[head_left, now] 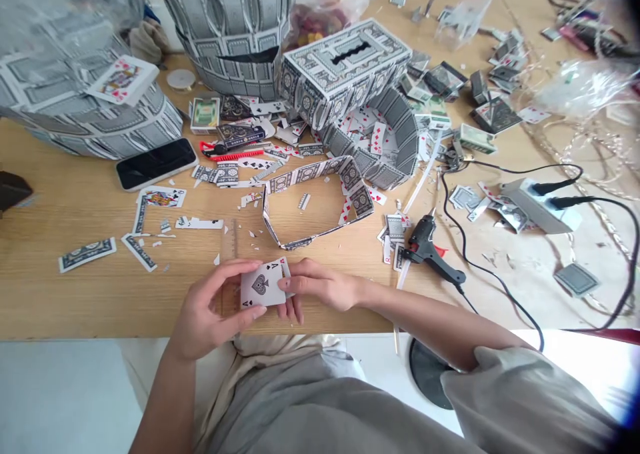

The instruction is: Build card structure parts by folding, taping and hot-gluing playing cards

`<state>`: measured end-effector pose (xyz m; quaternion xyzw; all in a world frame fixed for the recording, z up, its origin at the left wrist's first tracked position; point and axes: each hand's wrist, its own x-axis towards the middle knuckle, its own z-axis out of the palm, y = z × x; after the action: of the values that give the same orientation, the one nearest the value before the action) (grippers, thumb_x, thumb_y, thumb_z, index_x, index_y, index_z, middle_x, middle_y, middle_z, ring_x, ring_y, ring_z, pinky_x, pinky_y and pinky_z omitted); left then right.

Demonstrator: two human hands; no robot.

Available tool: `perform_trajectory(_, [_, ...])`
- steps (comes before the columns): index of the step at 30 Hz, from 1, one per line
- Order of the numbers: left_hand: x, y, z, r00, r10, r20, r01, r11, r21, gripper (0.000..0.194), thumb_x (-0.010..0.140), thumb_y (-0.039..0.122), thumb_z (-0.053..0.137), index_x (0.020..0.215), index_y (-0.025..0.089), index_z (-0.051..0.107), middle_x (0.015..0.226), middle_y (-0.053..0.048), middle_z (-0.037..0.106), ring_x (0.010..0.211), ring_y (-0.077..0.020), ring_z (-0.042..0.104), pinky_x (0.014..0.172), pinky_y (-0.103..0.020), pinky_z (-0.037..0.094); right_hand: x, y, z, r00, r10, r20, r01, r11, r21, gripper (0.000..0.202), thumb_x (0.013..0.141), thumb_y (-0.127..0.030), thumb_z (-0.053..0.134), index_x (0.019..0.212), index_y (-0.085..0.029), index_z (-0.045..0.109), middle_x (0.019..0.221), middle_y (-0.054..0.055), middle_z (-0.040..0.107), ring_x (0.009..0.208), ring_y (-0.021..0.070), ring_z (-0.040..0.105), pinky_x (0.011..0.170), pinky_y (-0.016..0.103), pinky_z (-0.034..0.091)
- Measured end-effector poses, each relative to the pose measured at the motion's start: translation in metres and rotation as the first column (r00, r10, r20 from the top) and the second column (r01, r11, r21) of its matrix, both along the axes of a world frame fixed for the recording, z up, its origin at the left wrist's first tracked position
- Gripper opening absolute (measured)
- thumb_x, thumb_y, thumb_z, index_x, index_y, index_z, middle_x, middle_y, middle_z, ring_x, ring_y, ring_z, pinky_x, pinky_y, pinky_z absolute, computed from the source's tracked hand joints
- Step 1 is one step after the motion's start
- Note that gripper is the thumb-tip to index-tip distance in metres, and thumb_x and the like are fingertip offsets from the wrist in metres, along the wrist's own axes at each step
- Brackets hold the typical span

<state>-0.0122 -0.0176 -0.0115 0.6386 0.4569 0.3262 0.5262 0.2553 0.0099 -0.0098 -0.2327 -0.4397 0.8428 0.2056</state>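
Note:
An ace of spades playing card is held face up near the front edge of the wooden table, over a clear ruler. My left hand pinches the card's left side and lower edge. My right hand grips its right side, where a second card edge with a red mark shows behind it. Just beyond the card lies a bent loop of glued card strips.
A black glue gun with its cable lies to the right, plugged toward a power strip. A phone, a red cutter, card scraps and large structures built of cards crowd the back of the table.

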Motion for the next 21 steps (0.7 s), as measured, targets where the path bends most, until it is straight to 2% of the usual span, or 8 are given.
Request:
perform_trajectory(3, [0.002, 0.002, -0.003, 1.000, 0.001, 0.003, -0.002, 0.999, 0.050, 0.053, 0.089, 0.028, 0.088, 0.139, 0.027, 0.071, 0.144, -0.013, 0.069, 0.132, -0.0322, 0.070, 0.108, -0.043, 0.063, -0.002, 0.000, -0.008, 0.999, -0.043, 0.011, 0.043, 0.999, -0.018, 0.046, 0.105, -0.052, 0.061, 0.086, -0.011, 0.072, 0.083, 0.008, 0.075, 0.063, 0.0165, 0.069, 0.064, 0.030, 0.062])
perform_trajectory(5, [0.004, 0.004, -0.005, 1.000, 0.014, 0.018, -0.015, 0.997, 0.082, 0.051, 0.090, 0.030, 0.087, 0.138, 0.027, 0.071, 0.143, -0.013, 0.070, 0.133, -0.0326, 0.068, 0.108, -0.043, 0.062, -0.005, -0.001, -0.015, 0.994, -0.093, 0.050, 0.093, 0.996, -0.014, 0.046, 0.102, -0.052, 0.062, 0.084, -0.011, 0.072, 0.081, 0.010, 0.075, 0.064, 0.0174, 0.070, 0.062, 0.030, 0.061])
perform_trajectory(9, [0.008, 0.008, -0.006, 0.998, 0.036, 0.054, -0.041, 0.996, 0.086, 0.048, 0.089, 0.036, 0.088, 0.133, 0.025, 0.073, 0.140, -0.013, 0.070, 0.131, -0.0312, 0.069, 0.107, -0.041, 0.061, -0.011, -0.006, -0.020, 0.975, -0.177, 0.132, 0.168, 0.983, 0.073, 0.052, 0.101, -0.062, 0.059, 0.082, -0.014, 0.068, 0.076, 0.008, 0.072, 0.059, 0.0169, 0.067, 0.056, 0.029, 0.058])
perform_trajectory(12, [0.010, 0.011, -0.005, 0.992, 0.069, 0.105, -0.070, 0.997, 0.011, 0.049, 0.086, 0.041, 0.089, 0.129, 0.024, 0.073, 0.131, -0.011, 0.076, 0.117, -0.0284, 0.075, 0.099, -0.038, 0.062, -0.017, -0.013, -0.016, 0.952, -0.247, 0.179, 0.215, 0.959, 0.184, 0.063, 0.102, -0.074, 0.053, 0.083, -0.016, 0.066, 0.072, 0.006, 0.069, 0.056, 0.0164, 0.063, 0.050, 0.028, 0.054])
perform_trajectory(14, [0.011, 0.013, -0.005, 0.990, 0.080, 0.112, -0.081, 0.997, 0.013, 0.049, 0.087, 0.044, 0.087, 0.127, 0.022, 0.073, 0.125, -0.011, 0.079, 0.111, -0.0281, 0.077, 0.097, -0.038, 0.062, -0.020, -0.017, -0.012, 0.931, -0.303, 0.202, 0.241, 0.929, 0.280, 0.069, 0.100, -0.082, 0.051, 0.086, -0.017, 0.066, 0.070, 0.004, 0.067, 0.055, 0.0157, 0.060, 0.049, 0.027, 0.051])
perform_trajectory(17, [0.012, 0.015, -0.006, 0.989, 0.107, 0.106, -0.114, 0.992, 0.058, 0.045, 0.086, 0.048, 0.086, 0.119, 0.020, 0.074, 0.118, -0.011, 0.081, 0.108, -0.0286, 0.077, 0.093, -0.038, 0.062, -0.025, -0.024, -0.008, 0.905, -0.361, 0.226, 0.238, 0.869, 0.433, 0.073, 0.097, -0.088, 0.050, 0.079, -0.019, 0.063, 0.066, 0.003, 0.064, 0.051, 0.0149, 0.057, 0.048, 0.027, 0.047])
perform_trajectory(21, [0.013, 0.018, -0.010, 0.987, 0.133, 0.088, -0.142, 0.984, 0.108, 0.043, 0.084, 0.048, 0.089, 0.112, 0.018, 0.075, 0.110, -0.010, 0.081, 0.099, -0.0267, 0.077, 0.087, -0.037, 0.062, -0.032, -0.028, -0.007, 0.863, -0.449, 0.232, 0.220, 0.746, 0.628, 0.066, 0.097, -0.083, 0.056, 0.075, -0.021, 0.059, 0.061, 0.000, 0.058, 0.052, 0.0146, 0.050, 0.051, 0.027, 0.038])
